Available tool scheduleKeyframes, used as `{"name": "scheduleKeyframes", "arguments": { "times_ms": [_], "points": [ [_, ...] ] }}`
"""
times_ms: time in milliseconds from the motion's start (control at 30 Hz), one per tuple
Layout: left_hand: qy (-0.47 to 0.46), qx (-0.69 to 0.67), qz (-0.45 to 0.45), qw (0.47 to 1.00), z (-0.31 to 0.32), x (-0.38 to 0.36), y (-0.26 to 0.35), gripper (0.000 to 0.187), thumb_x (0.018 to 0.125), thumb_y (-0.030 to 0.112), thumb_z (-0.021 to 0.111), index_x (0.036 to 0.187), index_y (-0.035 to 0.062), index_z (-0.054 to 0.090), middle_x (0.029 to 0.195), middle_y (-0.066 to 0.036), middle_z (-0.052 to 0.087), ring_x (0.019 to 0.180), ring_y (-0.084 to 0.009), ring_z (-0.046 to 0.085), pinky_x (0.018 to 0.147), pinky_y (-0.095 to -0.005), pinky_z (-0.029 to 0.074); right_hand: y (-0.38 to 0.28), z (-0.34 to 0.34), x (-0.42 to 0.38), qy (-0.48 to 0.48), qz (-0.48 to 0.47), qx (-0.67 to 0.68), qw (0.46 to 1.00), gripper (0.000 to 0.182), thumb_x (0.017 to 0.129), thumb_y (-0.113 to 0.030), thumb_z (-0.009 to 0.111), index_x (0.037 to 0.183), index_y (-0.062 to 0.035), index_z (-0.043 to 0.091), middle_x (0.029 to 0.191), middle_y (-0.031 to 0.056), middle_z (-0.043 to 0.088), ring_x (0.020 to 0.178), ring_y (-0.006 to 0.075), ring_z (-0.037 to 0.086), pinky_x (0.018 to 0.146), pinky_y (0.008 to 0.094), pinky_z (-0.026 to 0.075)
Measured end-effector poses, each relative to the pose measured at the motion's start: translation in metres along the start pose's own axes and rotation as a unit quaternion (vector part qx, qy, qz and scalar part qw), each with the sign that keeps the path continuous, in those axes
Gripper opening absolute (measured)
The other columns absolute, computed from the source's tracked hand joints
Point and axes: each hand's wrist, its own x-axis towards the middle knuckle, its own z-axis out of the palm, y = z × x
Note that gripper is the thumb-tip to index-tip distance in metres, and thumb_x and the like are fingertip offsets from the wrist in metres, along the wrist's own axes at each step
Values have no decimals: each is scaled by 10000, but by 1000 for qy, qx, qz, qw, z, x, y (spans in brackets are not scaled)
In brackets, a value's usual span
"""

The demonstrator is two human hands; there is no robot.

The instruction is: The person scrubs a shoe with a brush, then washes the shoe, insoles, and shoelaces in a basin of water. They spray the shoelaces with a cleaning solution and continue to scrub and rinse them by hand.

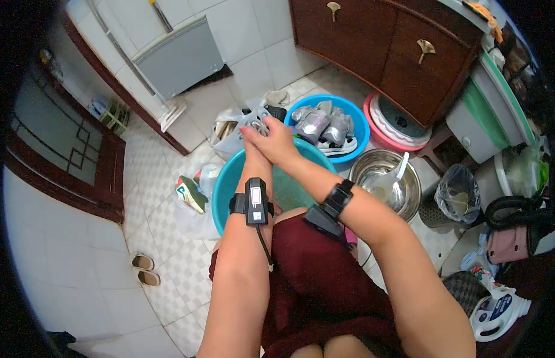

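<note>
Above the far rim of a teal basin (221, 206) with cloudy water, my two hands are together. My right hand (277, 142) lies across my left hand (255, 150) and covers much of it. Both look closed. A small silvery-grey patch shows at their fingers, but its kind is hard to make out. Just beyond, a blue basin (364, 140) contains silver shoes (316, 123) and a white-soled shoe (340, 147). A white plastic bag (227, 134) with shoes in it stands behind my hands.
On the right are a steel bowl (413, 197) with a white ladle (401, 167), a lined bin (456, 194) and a detergent bottle (498, 316). A green-and-white shoe (191, 194) lies on plastic at left. Brown cabinets (355, 42) overhang the back; slippers (145, 268) sit by the left wall.
</note>
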Motion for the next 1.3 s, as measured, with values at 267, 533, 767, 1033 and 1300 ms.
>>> {"name": "scheduleKeyframes", "arguments": {
  "times_ms": [267,533,767,1033,1300],
  "points": [
    [-25,-35,-14,999,34,-26,18,436,819,439,452,1029,66,535,1009,-103,575,996,-289,514,898,-442,387,38,7,34,174,-169,-90,966,328,839,-262,486,1029,5,501,1001,238,536,921,394,492,811,433,384],
    [-189,-90,41,977,19,-27,2,403,869,405,416,1110,92,494,1076,-87,543,998,-316,511,878,-440,409,-2,7,2,99,-185,-35,977,511,827,-392,491,1152,3,499,1203,223,446,1160,360,378,960,521,222],
    [-80,-7,-15,997,41,-33,10,365,876,292,446,1126,26,463,1070,-113,529,985,-276,522,874,-405,425,10,-27,23,-3,106,107,989,431,835,-372,477,1088,-29,539,1103,220,513,1033,373,475,872,398,380],
    [-229,-9,43,972,-5,3,-4,405,852,349,479,1157,83,461,1094,-107,528,988,-258,524,879,-398,426,-11,-4,-3,159,-173,-1,972,356,794,-290,565,1032,-38,483,1080,247,455,986,415,436,872,450,346],
    [-115,-50,0,992,46,-33,14,438,833,368,520,1073,2,506,1067,-128,556,887,-254,574,844,-405,450,26,-15,17,84,-117,77,987,333,820,-200,513,1087,-10,461,1110,226,471,1040,373,441,899,434,342]
  ]
}}
